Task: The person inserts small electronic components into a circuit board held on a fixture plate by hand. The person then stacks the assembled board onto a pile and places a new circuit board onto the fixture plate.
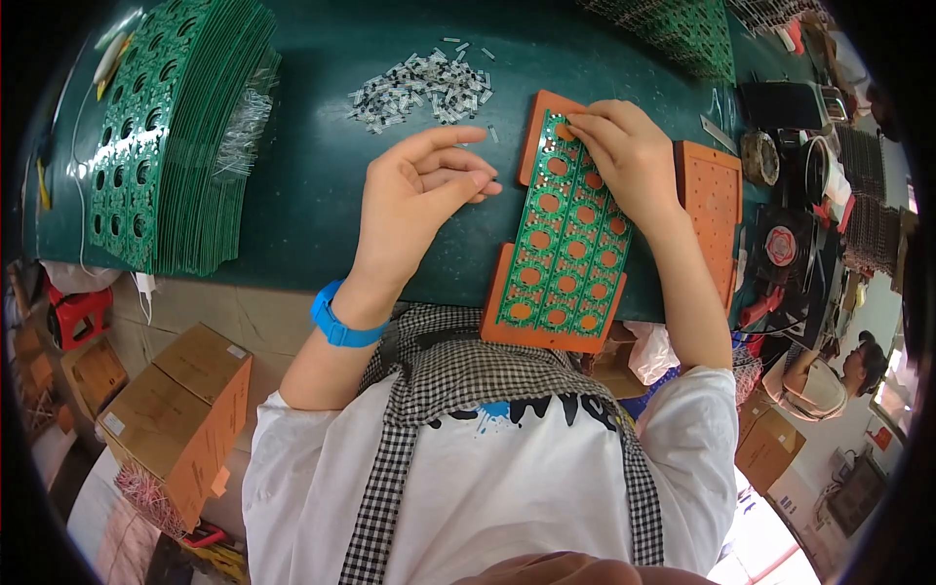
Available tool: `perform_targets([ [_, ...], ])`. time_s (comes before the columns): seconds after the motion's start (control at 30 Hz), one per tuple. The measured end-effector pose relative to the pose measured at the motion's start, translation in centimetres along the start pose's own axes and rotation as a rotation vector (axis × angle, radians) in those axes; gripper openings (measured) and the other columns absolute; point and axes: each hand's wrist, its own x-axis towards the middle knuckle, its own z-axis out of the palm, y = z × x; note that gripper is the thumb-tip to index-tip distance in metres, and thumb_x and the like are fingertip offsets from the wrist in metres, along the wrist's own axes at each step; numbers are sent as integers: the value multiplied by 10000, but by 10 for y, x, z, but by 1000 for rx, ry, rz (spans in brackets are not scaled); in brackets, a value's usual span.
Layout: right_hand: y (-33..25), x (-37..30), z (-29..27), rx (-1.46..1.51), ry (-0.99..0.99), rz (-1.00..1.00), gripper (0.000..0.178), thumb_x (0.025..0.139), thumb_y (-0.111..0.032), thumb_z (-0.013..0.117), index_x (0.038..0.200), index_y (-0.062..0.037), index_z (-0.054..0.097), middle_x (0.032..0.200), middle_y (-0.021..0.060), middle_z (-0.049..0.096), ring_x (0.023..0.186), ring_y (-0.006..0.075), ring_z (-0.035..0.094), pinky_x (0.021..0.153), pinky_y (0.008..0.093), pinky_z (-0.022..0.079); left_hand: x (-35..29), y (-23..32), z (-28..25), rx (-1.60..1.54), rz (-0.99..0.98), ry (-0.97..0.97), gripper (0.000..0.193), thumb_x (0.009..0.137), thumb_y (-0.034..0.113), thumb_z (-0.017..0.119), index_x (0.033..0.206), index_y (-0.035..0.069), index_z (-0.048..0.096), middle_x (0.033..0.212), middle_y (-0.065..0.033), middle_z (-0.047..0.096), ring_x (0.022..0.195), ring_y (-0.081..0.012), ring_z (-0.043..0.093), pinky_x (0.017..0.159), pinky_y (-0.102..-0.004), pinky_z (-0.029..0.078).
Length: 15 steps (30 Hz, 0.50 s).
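A green circuit board panel (539, 239) with rows of round cut-outs lies on an orange fixture plate (497, 310) at the table's front edge. At the panel's far end, my right hand (629, 161) is closed in a pinch, fingertips down on the board. Whatever sits under those fingertips is hidden. My left hand (414, 195), with a blue band on its wrist, hovers left of the panel. Its thumb meets the curled fingers while the index finger points out; anything held there is too small to make out. Beyond it lies a pile of small clear-and-black components (421, 90).
A tall stack of green panels (200, 146) stands at left, with a bundle of thin wire-like parts (246, 122) against it. Another orange plate (710, 210) lies at right. More panels (673, 34) are at the far right. Another person (819, 380) is in the right background.
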Motion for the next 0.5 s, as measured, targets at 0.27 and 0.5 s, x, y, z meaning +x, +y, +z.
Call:
perform_targets([
  [0.27,-48,-9,-15,78,5,-218,364,677,-122,742,1020,-85,629,988,56,619,866,253,606,691,367,477,8,0,14,6,-155,-118,326,867,5,611,1188,-30,561,875,-106,692,730,-121,641,680,-229,527],
  [0.5,-42,-13,-11,320,-22,-7,97,773,-51,673,864,-38,641,855,76,645,789,259,625,685,338,495,17,-3,18,61,-260,-233,240,842,90,672,1053,-4,606,845,-63,664,722,-139,625,629,-245,491],
])
